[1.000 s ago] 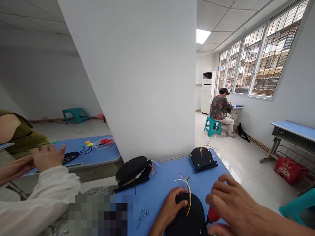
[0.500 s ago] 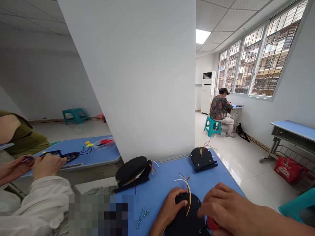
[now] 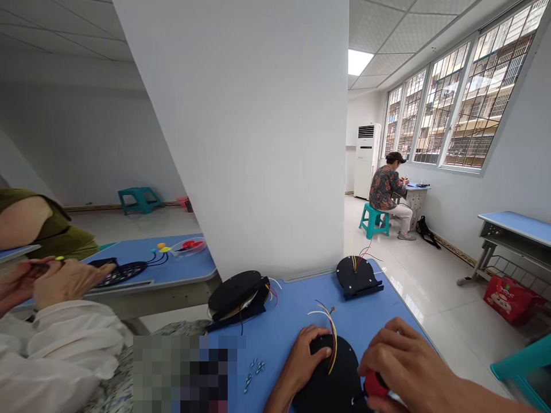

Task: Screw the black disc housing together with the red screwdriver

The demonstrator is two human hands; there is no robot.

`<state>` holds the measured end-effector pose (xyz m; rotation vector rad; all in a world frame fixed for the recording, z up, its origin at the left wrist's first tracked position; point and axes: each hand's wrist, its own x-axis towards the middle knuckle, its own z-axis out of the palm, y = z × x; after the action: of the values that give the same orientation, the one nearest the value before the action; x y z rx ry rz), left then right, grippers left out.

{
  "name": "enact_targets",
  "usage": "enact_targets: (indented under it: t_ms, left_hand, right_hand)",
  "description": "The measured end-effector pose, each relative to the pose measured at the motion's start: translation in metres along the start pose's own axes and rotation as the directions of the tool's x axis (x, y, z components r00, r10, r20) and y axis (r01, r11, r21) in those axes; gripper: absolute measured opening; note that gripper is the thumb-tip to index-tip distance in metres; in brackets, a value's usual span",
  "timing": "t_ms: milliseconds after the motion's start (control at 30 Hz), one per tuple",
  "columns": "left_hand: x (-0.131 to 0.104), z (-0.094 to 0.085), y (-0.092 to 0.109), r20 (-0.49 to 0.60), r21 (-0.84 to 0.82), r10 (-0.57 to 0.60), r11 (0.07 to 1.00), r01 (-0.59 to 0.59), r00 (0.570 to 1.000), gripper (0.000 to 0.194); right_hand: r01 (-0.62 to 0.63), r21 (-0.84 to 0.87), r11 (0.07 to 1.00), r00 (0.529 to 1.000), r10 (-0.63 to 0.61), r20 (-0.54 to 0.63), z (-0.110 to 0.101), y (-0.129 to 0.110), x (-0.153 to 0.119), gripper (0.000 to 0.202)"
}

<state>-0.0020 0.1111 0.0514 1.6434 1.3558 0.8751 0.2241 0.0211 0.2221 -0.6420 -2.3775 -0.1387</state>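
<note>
Both hands work at the near edge of the blue bench (image 3: 297, 312). The left hand (image 3: 303, 358) lies palm down on the black round plate (image 3: 333, 381), fingers curled over its upper rim and pressing it flat; it grips nothing between the fingers. The right hand (image 3: 398, 367) is closed around a red-handled tool (image 3: 375, 383), whose red part shows just below the fingers at the plate's right edge. Yellow, white and red wires (image 3: 329, 330) rise from the plate's centre and trail toward the far side of the bench. A small cluster of metal screws (image 3: 253, 370) lies on the bench to the left of the plate, apart from it. Further back, two more black assemblies stand on the same bench: one on the left (image 3: 239, 295) with coloured leads, one on the right (image 3: 357, 276) with upright wires. At far left, another person's hands (image 3: 55, 278) in a white sleeve are held over a neighbouring blue bench (image 3: 172, 269). A seated person (image 3: 387, 189) works at a desk by the windows.
</note>
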Motion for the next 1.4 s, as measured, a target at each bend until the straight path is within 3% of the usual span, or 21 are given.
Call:
enact_targets:
  t_ms: [67, 167, 433, 533, 700, 800, 933, 1000, 1167, 1333, 1400]
  left_hand:
    - [0.0, -0.001, 0.002, -0.002, 0.008, -0.003, 1.0, 0.003, 1.0, 0.033]
    - [0.0, -0.001, 0.004, -0.01, 0.023, -0.003, 1.0, 0.003, 1.0, 0.032]
    - [-0.012, -0.001, 0.002, -0.123, 0.102, 0.033, 0.995, -0.02, 0.992, 0.04]
    - [-0.024, -0.021, -0.008, -0.264, 0.184, 0.059, 0.983, -0.01, 0.963, 0.04]
    - [-0.049, -0.072, -0.033, -0.439, 0.422, 0.124, 0.903, 0.082, 0.89, 0.038]
    - [-0.058, -0.084, -0.043, -0.413, 0.651, 0.173, 0.743, 0.157, 0.894, 0.038]
    - [-0.059, -0.076, -0.057, -0.363, 0.825, 0.203, 0.525, 0.212, 0.91, 0.035]
    - [-0.058, -0.072, -0.066, -0.327, 0.863, 0.222, 0.467, 0.194, 0.919, 0.033]
    - [-0.057, -0.074, -0.082, -0.257, 0.897, 0.276, 0.426, 0.122, 0.926, 0.036]
    - [-0.059, -0.077, -0.077, -0.244, 0.89, 0.246, 0.441, 0.115, 0.938, 0.038]
    - [-0.06, -0.077, -0.073, -0.252, 0.88, 0.263, 0.462, 0.107, 0.931, 0.037]
  right_hand:
    - [-0.038, -0.064, 0.997, 0.994, 0.031, -0.103, 0.009, 0.001, -0.006, 0.033]
    - [-0.042, -0.098, 0.994, 0.989, 0.027, -0.145, 0.017, 0.003, -0.01, 0.029]
    - [-0.084, -0.015, 0.996, 0.996, 0.084, 0.029, -0.005, 0.002, -0.002, 0.026]
    - [-0.113, 0.065, 0.991, 0.991, 0.108, 0.08, -0.02, -0.002, 0.0, 0.02]
    - [-0.19, 0.134, 0.973, 0.981, 0.181, 0.074, -0.037, 0.0, 0.003, 0.006]
    - [-0.202, 0.157, 0.967, 0.979, 0.196, 0.058, -0.037, 0.003, 0.002, 0.004]
    - [-0.206, 0.159, 0.966, 0.978, 0.198, 0.061, -0.032, 0.004, -0.001, 0.007]
    - [-0.216, 0.164, 0.963, 0.976, 0.209, 0.061, -0.03, 0.005, -0.002, 0.008]
    - [-0.235, 0.187, 0.954, 0.972, 0.231, 0.042, -0.031, 0.006, -0.005, 0.008]
    - [-0.268, 0.207, 0.941, 0.963, 0.255, 0.088, -0.029, 0.007, -0.006, 0.008]
    - [-0.253, 0.225, 0.941, 0.967, 0.247, 0.056, -0.024, 0.009, -0.007, 0.007]
